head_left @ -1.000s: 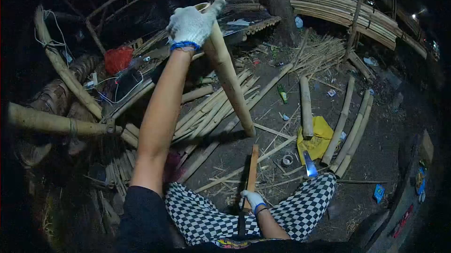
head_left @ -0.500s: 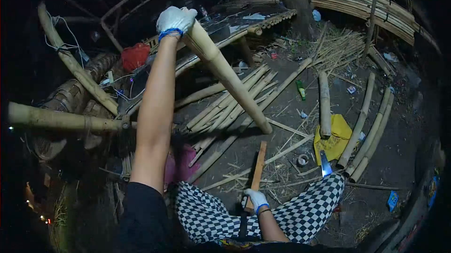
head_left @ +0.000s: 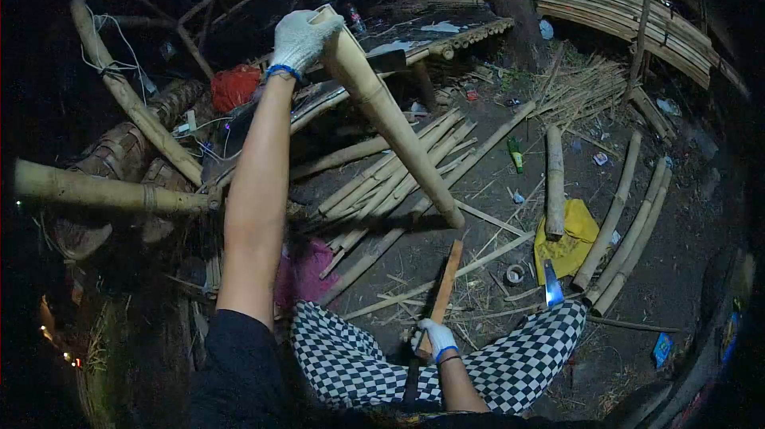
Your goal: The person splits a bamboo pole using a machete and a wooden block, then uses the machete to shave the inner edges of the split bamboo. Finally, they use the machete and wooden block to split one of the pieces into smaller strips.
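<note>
My left hand (head_left: 301, 40), in a white glove with a blue cuff, is closed on the upper end of a thick bamboo pole (head_left: 390, 122). The pole slants down to the right, its lower end over the ground in front of my knees. Low between my legs, my gloved right hand (head_left: 436, 339) grips a flat wooden stick (head_left: 443, 289) that points up and away. A dark strip shows just below that hand, partly hidden by it. Split bamboo strips (head_left: 382, 178) lie behind the pole.
Several cut bamboo lengths (head_left: 610, 210) lie at the right, near a yellow sack (head_left: 575, 242). A shiny blade (head_left: 552, 284) rests by my right knee, with a tape roll (head_left: 515, 274) nearby. Behind stands a bamboo platform (head_left: 470, 37); a horizontal bamboo pole (head_left: 111, 190) extends at left.
The top of the bamboo pole and my left hand have shifted slightly right in view. My right hand still holds the wooden stick, which has tilted a little. The view has shifted slightly.
</note>
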A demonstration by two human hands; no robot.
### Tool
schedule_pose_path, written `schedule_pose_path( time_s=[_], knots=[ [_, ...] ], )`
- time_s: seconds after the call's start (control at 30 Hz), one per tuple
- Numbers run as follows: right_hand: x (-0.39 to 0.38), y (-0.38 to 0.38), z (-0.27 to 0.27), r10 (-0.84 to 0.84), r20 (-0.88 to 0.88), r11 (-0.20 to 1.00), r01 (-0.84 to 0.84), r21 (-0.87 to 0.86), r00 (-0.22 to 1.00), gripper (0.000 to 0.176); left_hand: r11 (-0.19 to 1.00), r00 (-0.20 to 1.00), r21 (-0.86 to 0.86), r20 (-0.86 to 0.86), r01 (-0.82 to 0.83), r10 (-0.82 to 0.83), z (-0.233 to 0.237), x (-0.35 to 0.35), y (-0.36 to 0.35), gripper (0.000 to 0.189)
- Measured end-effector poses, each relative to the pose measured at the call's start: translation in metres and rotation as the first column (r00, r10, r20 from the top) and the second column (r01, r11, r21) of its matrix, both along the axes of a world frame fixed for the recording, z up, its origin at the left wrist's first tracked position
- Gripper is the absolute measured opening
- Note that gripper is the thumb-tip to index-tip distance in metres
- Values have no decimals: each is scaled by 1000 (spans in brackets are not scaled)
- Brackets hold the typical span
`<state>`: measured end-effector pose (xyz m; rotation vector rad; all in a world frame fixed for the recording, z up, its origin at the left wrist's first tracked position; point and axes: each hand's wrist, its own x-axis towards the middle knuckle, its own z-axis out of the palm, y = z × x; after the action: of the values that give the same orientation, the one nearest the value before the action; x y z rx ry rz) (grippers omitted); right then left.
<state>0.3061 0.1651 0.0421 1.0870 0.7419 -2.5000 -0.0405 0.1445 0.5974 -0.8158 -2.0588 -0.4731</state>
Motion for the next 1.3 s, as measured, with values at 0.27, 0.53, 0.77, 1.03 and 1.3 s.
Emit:
schedule_pose_path(
  time_s=[0.27,0.53,0.77,1.03,1.3],
  knots=[
    [0,-2,-20,26,-37,999,-24,45,999,14,984,980,73,127,-161,151,-8,24,9,62],
    [9,6,-1,-15,-1,1000,15,23,1000,15,967,985,188,1,-172,175,-17,41,34,50],
    [8,12,-8,10,-1,1000,-10,-23,1000,11,968,857,34,-472,250,-205,-20,23,30,54],
    [12,12,-2,-62,-5,998,62,27,998,14,917,934,188,2,352,-358,-18,30,3,42],
    [10,15,9,57,118,984,-76,164,991,15,712,671,358,253,604,-697,-20,6,-50,31]
  ],
)
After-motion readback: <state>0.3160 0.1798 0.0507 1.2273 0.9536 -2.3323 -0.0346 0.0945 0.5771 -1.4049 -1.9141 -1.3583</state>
